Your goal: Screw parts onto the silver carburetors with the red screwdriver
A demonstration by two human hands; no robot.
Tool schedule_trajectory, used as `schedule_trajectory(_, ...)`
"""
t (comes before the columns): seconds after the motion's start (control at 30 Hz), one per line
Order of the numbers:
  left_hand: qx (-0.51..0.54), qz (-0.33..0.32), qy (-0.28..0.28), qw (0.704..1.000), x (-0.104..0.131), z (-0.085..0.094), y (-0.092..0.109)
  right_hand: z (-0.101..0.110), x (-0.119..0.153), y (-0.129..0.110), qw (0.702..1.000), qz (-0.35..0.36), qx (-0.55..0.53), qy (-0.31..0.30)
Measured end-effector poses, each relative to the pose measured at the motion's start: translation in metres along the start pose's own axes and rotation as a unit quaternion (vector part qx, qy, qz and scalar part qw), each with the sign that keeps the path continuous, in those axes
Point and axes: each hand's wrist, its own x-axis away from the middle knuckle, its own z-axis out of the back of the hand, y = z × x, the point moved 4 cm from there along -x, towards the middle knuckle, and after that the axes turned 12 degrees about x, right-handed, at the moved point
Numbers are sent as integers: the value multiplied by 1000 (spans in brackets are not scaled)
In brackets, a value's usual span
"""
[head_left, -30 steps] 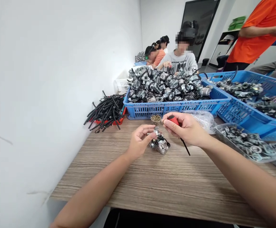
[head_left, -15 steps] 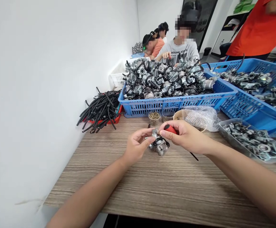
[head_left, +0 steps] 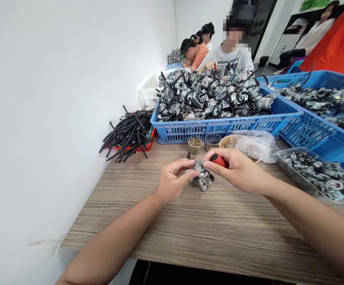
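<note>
A silvery metal carburetor (head_left: 203,181) with a black hose stands on the wooden table, gripped by my left hand (head_left: 173,178) at its left side and top. My right hand (head_left: 234,168) is closed around a red-handled screwdriver (head_left: 218,160) with a black end. The thumb and forefinger of that hand pinch at the carburetor's upper right; anything between those fingertips is too small to make out. The screwdriver's shaft is hidden by the hand.
Blue crates (head_left: 186,132) of carburetors stand behind, with a cup of brass screws (head_left: 195,145) in front. Black hoses (head_left: 130,132) lie left. Bubble wrap (head_left: 253,145) and a clear tub of metal parts (head_left: 317,174) sit right. People are beyond the crates.
The view has shifted slightly, and a seated person now shows at the upper right. Both hands stay at the carburetor; the black tip seen below my right hand is out of sight.
</note>
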Motion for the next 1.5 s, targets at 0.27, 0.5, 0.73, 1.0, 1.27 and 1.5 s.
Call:
schedule_trajectory(0.27, -12, -16, 10, 1000, -1, 1, 1, 3, 4, -6, 1000, -17, -24, 9)
schedule_trajectory(0.5, -16, -32, 4, 999, 1, -2, 0, -3, 5, -8, 999, -22, -38, 23)
schedule_trajectory(0.73, -18, -39, 5, 999, 1, 0, 1, 0, 7, -5, 999, -33, -29, 8)
schedule_trajectory(1.0, -38, -59, -8, 998, 1, -3, 6, -3, 9, -5, 999, -29, -28, 24)
schedule_trajectory(1.27, -45, -50, 0, 998, 2, -3, 6, -3, 8, -5, 999, -6, -29, 18)
schedule_trajectory(1.5, -22, -55, 12, 998, 2, -4, 6, -4, 9, -5, 999, 2, -29, 43)
